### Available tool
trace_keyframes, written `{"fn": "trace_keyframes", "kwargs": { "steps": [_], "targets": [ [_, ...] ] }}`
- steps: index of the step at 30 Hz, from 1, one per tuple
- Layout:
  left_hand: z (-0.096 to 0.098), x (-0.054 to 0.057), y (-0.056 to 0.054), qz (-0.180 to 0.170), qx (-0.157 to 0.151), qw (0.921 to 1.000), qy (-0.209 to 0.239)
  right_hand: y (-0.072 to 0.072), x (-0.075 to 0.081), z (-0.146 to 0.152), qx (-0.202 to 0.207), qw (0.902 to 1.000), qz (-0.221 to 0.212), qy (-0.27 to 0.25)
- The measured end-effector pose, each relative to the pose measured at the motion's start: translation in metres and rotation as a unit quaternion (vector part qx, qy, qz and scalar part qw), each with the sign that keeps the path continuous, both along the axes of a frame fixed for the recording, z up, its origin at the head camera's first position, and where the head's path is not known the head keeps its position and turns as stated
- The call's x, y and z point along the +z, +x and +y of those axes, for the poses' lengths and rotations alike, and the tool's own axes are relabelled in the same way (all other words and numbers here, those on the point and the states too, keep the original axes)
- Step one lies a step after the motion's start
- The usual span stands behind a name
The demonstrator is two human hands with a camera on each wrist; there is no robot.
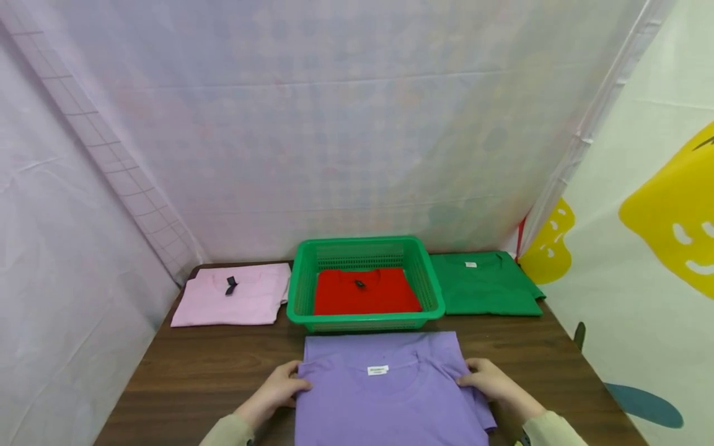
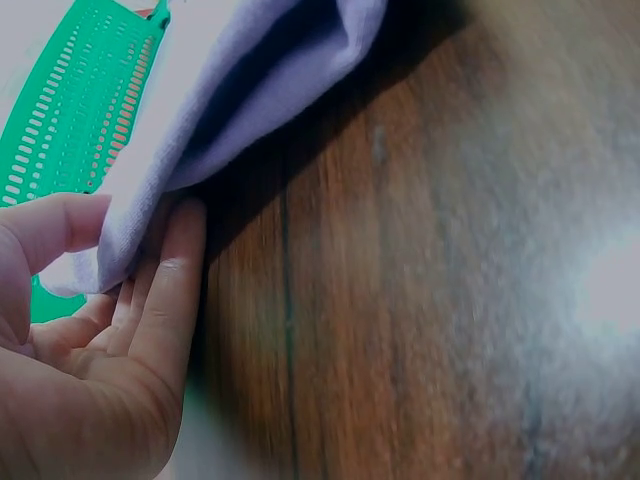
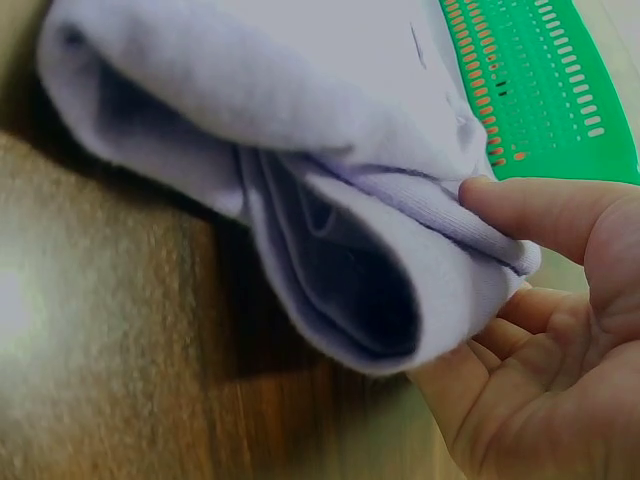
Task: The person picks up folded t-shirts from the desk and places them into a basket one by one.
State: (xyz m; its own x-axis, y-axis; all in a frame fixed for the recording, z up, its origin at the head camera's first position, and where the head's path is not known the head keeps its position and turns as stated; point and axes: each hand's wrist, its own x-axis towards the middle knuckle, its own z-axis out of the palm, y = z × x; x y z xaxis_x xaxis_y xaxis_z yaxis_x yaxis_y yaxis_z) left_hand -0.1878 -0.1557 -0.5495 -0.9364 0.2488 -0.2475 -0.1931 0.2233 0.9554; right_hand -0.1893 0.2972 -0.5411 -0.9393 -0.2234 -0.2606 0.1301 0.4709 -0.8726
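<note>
A purple T-shirt (image 1: pixel 385 402) with a white neck label lies folded at the front of the table, its collar toward the basket. At its left edge my left hand (image 1: pixel 281 385) pinches the cloth, thumb on top and fingers beneath, as the left wrist view shows with the shirt's edge (image 2: pixel 135 200). On the opposite side my right hand (image 1: pixel 491 381) grips the other shoulder edge. In the right wrist view, rolled layers of the purple cloth (image 3: pixel 460 290) sit between thumb and fingers. The shirt's lower part runs out of the head view.
Behind the purple shirt stands a green plastic basket (image 1: pixel 365 318) with a folded red shirt (image 1: pixel 365 294) inside. Left of it lies a pink shirt (image 1: pixel 240 297), right of it a green shirt (image 1: pixel 482 288). The wooden table (image 1: pixel 184 371) meets a white curtain (image 1: pixel 357 155) at the back.
</note>
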Motion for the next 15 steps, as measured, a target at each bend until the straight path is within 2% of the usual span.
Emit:
{"fn": "trace_keyframes", "kwargs": {
  "steps": [6,15],
  "targets": [
    [-0.006,0.000,-0.001,-0.006,-0.005,1.0000,0.006,0.001,-0.003,-0.004,0.001,0.9999,0.006,-0.009],
    [-0.014,-0.002,0.001,-0.009,-0.002,0.9999,0.014,0.003,0.002,-0.013,0.012,0.9995,-0.009,-0.029]
  ]
}}
